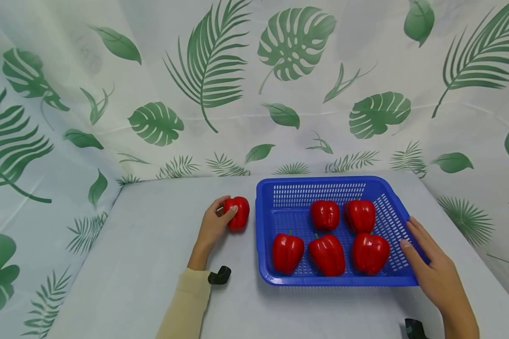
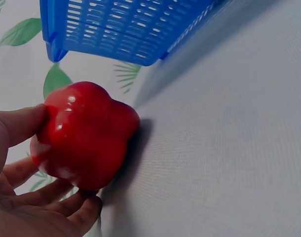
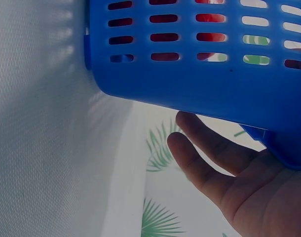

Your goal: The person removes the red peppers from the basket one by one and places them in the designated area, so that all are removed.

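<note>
My left hand (image 1: 214,225) holds a red bell pepper (image 1: 239,214) just left of the blue basket (image 1: 265,254). In the left wrist view, the thumb lies on one side of this glossy pepper (image 2: 84,136) and the fingers on the other. It sits at or close to the tabletop; I cannot tell whether it touches. My right hand (image 1: 439,270) is at the basket's right side, its thumb over the rim and its fingers along the outside wall. Inside the basket are several more red bell peppers (image 1: 327,255), some with green stems.
A pale cloth covers the table (image 1: 131,263). Behind it hangs a white curtain (image 1: 237,127) printed with green leaves. Dark wrist devices show at the left wrist (image 1: 219,275) and the right wrist (image 1: 414,328).
</note>
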The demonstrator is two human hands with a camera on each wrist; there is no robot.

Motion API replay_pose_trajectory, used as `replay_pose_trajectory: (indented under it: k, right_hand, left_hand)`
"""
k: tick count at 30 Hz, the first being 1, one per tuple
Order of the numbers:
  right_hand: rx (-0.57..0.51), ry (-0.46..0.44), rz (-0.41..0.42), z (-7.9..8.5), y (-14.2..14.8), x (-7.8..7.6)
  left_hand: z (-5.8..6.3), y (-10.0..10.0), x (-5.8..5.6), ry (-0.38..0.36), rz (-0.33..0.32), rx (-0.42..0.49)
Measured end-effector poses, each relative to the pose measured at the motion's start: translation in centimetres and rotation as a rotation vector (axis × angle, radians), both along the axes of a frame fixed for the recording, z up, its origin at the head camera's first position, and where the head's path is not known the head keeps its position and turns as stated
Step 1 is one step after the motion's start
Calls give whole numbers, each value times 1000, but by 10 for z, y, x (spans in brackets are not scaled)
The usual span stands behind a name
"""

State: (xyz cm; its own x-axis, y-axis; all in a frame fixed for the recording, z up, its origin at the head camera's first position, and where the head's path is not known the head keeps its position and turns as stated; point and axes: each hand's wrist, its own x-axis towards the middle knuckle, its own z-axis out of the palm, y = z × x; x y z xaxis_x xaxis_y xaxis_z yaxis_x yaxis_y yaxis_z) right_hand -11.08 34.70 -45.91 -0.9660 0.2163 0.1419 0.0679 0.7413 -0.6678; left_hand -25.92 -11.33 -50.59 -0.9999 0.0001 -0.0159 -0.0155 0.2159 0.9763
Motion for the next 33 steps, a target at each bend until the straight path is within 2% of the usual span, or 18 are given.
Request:
replay_pose_trajectory:
  k: [9,18,21,25,33]
  right_hand:
    - [6,0,-5,1,0,1]
    - [7,1,-8,1,-1,0]
    - [7,7,-4,1,-1,1]
    - [10,9,0,0,0,0]
    - [3,-3,6,1,1,0]
  left_hand:
    - [-1,1,2,13,12,0]
    - [4,0,0,-36,28,28]
    - [7,-2,0,-27,24,41]
    - [12,-6,-1,11,21,53]
    - [36,-8,2,70,41,38]
